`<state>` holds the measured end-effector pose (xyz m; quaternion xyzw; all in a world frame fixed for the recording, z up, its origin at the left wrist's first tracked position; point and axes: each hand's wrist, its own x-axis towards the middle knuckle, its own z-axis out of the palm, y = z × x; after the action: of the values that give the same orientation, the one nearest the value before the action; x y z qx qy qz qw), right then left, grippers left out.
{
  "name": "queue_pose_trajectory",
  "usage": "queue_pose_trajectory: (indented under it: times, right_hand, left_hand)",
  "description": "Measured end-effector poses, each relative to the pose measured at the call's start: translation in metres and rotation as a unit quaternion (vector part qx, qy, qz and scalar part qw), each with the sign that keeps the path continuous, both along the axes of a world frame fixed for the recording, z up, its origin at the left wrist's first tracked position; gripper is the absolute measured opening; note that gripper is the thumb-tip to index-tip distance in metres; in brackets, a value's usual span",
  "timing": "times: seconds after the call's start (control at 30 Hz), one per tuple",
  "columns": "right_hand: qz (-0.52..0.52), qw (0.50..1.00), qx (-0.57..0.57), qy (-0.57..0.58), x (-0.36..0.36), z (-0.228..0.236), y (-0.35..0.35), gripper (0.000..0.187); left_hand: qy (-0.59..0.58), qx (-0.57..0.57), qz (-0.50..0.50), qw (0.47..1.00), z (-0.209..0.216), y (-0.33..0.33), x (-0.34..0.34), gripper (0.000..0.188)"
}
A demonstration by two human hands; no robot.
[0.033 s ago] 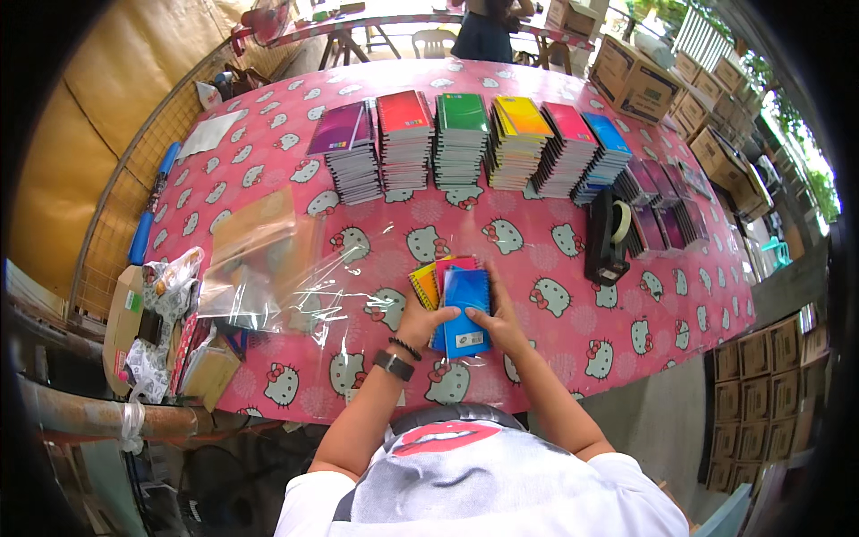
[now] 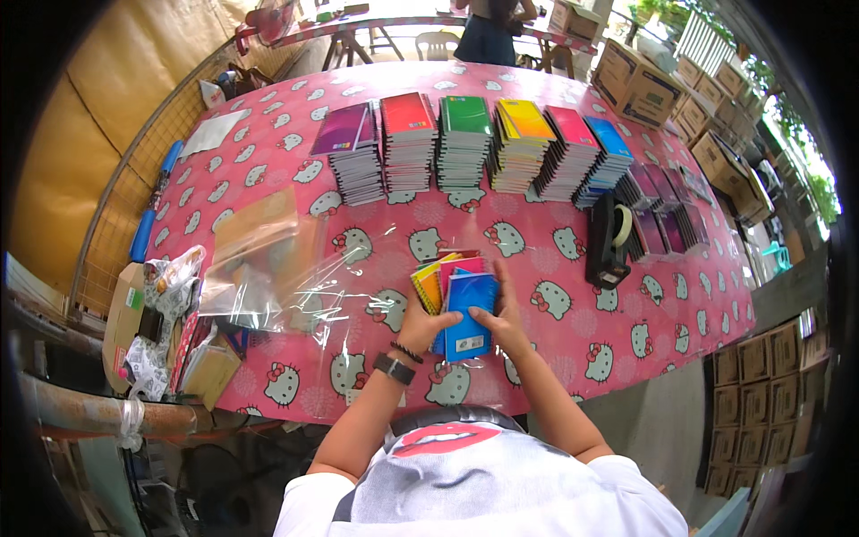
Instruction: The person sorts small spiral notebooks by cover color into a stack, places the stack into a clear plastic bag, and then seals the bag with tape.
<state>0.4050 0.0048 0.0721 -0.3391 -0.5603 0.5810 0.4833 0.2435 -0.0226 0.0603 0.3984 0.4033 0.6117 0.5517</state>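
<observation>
A small fan of notebooks (image 2: pixel 456 300), blue on top with pink, yellow and orange beneath, lies on the pink patterned tablecloth (image 2: pixel 555 259) near the front edge. My left hand (image 2: pixel 420 324), with a dark watch and a bracelet on its wrist, grips the bundle's left side. My right hand (image 2: pixel 503 320) holds its right edge. Beyond them several stacks of notebooks (image 2: pixel 465 143) stand in a row, purple, red, green, yellow, pink and blue.
Clear plastic bags (image 2: pixel 277 277) lie left of my hands. A black tape dispenser (image 2: pixel 608 240) stands to the right beside dark purple notebooks (image 2: pixel 667 210). Cardboard boxes (image 2: pixel 707 134) are piled at the right. A person (image 2: pixel 488 31) stands beyond the table's far edge.
</observation>
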Motion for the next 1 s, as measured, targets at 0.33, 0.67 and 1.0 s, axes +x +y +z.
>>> queue_pose_trajectory:
  times: [0.33,0.67,1.0]
  right_hand:
    - [0.128,0.991,0.025,-0.041,0.019,-0.003,-0.018,0.097]
    - [0.112,0.992,-0.054,0.016,0.015,0.001,-0.02,0.082]
    - [0.116,0.984,-0.123,0.062,0.015,-0.017,-0.032,0.082]
  left_hand:
    - [0.09,0.101,-0.11,0.985,-0.007,-0.024,-0.01,0.1]
    - [0.088,0.114,-0.1,0.984,-0.024,-0.028,-0.022,0.105]
    - [0.107,0.048,-0.046,0.992,-0.025,-0.037,-0.005,0.096]
